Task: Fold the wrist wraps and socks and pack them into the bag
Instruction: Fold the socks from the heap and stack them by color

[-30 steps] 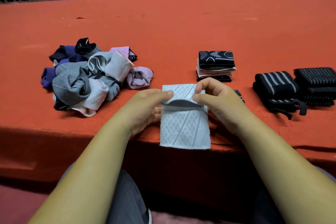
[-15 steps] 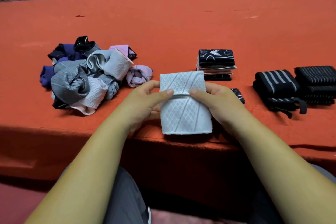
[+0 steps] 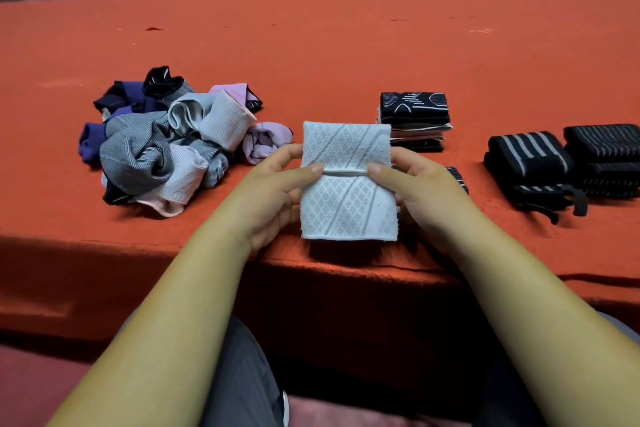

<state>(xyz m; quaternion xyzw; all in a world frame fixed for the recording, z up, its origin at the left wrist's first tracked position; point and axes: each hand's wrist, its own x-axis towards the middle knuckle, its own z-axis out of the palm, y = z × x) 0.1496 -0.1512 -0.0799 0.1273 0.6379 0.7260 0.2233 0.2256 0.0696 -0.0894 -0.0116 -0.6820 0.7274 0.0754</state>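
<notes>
Both the left hand and right hand pinch the white sock, fingers clamped on its fold; folding looks done, so the folded stack seems next.

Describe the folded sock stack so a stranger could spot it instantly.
On the orange table, look right of the loose sock pile and left of the striped wraps. The stack sits behind the right hand: flat, neat layers, topped by a black sock with white line patterns.
</notes>
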